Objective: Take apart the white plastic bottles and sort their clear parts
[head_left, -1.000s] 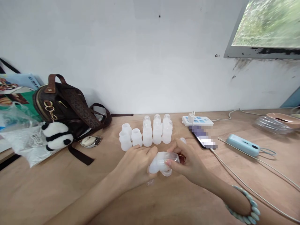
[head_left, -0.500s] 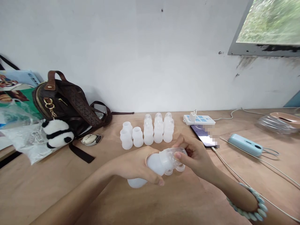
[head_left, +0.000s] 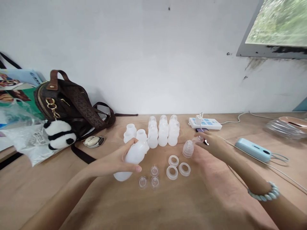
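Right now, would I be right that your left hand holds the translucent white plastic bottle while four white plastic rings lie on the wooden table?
Not quite: the head view shows three white plastic rings, not four, lying on the wooden table. The left hand does hold the translucent white plastic bottle.

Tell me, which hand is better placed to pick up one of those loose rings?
Probably the right hand: it looks empty and is the one nearer the rings. The left hand is wrapped round a bottle.
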Demonstrator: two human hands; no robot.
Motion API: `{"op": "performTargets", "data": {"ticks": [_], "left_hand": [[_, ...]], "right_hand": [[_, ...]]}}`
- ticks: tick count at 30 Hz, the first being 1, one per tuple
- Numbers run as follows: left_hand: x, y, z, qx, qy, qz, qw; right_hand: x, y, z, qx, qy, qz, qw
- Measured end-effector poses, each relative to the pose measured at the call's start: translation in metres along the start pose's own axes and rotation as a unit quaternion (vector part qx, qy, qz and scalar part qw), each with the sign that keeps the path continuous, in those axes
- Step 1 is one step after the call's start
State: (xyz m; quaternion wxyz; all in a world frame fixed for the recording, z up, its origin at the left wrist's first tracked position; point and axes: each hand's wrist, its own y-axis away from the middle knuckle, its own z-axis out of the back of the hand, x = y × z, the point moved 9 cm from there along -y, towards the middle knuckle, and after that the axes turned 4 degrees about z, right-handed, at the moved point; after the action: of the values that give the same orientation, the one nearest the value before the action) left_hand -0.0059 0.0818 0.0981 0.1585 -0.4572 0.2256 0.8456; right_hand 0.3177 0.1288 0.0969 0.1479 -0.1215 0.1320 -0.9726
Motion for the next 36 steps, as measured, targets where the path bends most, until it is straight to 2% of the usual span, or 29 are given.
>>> {"op": "performTargets", "data": {"ticks": [3,5,7,9,11,13,14,17,19,20,22,25,27,32,36], "left_hand": [[0.002,0.0,-0.001,-0.046,-0.104,0.012,0.993],[0.001,0.002,0.001,-0.084,-0.153,0.011,0.985],[-0.006,0.003,0.001,-0.12,-0.183,-0.02,0.975],[-0.019,0.006,0.001,-0.166,-0.215,-0.071,0.96],[-0.034,0.009,-0.002,-0.211,-0.254,-0.123,0.936],[-0.048,0.011,-0.012,-0.24,-0.3,-0.172,0.907],[-0.054,0.013,-0.019,-0.251,-0.327,-0.199,0.889],[-0.069,0.022,-0.046,-0.277,-0.41,-0.295,0.817],[-0.072,0.027,-0.062,-0.288,-0.448,-0.341,0.774],[-0.072,0.029,-0.068,-0.289,-0.454,-0.354,0.765],[-0.069,0.029,-0.072,-0.285,-0.433,-0.363,0.774],[-0.065,0.026,-0.069,-0.262,-0.361,-0.351,0.823],[-0.063,0.023,-0.069,-0.247,-0.339,-0.337,0.843],[-0.058,0.024,-0.075,-0.234,-0.361,-0.331,0.84],[-0.058,0.022,-0.076,-0.203,-0.346,-0.331,0.854]], "right_hand": [[0.004,0.004,-0.033,0.103,0.032,0.033,0.994],[0.004,0.005,-0.035,0.113,0.012,0.038,0.993],[0.004,0.004,-0.021,0.058,-0.02,0.03,0.998],[0.012,0.006,0.005,-0.04,-0.056,0.031,0.997],[0.029,0.013,0.029,-0.128,-0.11,0.045,0.985],[0.055,0.021,0.038,-0.15,-0.186,0.068,0.969],[0.071,0.024,0.034,-0.123,-0.233,0.079,0.962],[0.116,0.034,0.004,0.011,-0.382,0.083,0.921],[0.131,0.041,-0.016,0.069,-0.462,0.047,0.883],[0.133,0.042,-0.023,0.076,-0.495,0.019,0.865],[0.132,0.044,-0.033,0.07,-0.54,-0.022,0.839],[0.129,0.043,-0.041,0.075,-0.566,-0.036,0.82],[0.129,0.043,-0.045,0.097,-0.579,-0.034,0.809],[0.132,0.045,-0.049,0.116,-0.604,-0.032,0.788],[0.133,0.045,-0.044,0.085,-0.589,0.002,0.804]]}}
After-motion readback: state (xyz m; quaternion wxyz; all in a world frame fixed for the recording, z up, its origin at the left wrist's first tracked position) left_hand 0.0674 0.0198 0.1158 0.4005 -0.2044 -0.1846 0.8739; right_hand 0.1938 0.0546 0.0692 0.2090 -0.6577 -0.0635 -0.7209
